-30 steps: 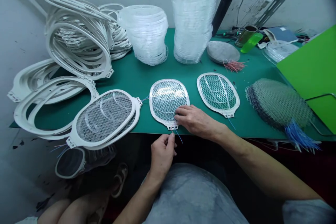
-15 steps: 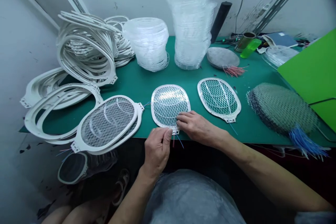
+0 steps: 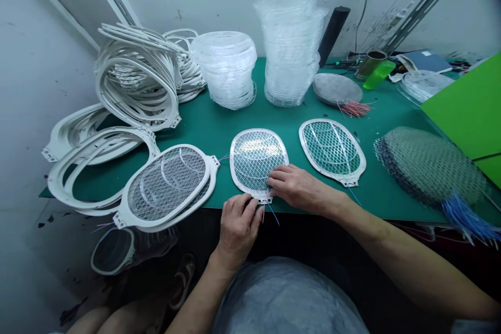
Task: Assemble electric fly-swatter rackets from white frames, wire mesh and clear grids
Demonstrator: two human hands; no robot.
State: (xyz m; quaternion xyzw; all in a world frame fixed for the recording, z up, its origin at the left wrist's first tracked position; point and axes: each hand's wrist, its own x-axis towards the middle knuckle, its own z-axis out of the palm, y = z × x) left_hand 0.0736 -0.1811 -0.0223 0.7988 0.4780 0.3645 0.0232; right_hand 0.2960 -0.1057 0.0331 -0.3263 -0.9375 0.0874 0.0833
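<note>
A white oval mesh racket head (image 3: pixel 259 154), like that of an electric fly swatter, lies on the green table with its tab at the front edge. A red and a blue wire hang from the tab. My left hand (image 3: pixel 238 224) has bent fingers at the left of the tab, thumb beside the red wire; its fingertips are partly hidden. My right hand (image 3: pixel 299 185) presses closed fingers on the lower right rim and mesh. A second racket head (image 3: pixel 332 151) with wider mesh lies to the right. Finished-looking white-framed heads (image 3: pixel 168 182) overlap on the left.
White oval frames (image 3: pixel 136 83) are heaped at the left. Two tall stacks of clear plastic rings (image 3: pixel 291 52) stand behind. Metal mesh sheets (image 3: pixel 430 162) with blue wires (image 3: pixel 467 216) lie right, beside a green panel (image 3: pixel 469 109). Red wires (image 3: pixel 355 109) rest by a grey mesh stack (image 3: pixel 336 88).
My left hand's fingers have loosened from a tight fist and shifted slightly off the tab. My right hand stays on the racket head. The whole view has moved a little.
</note>
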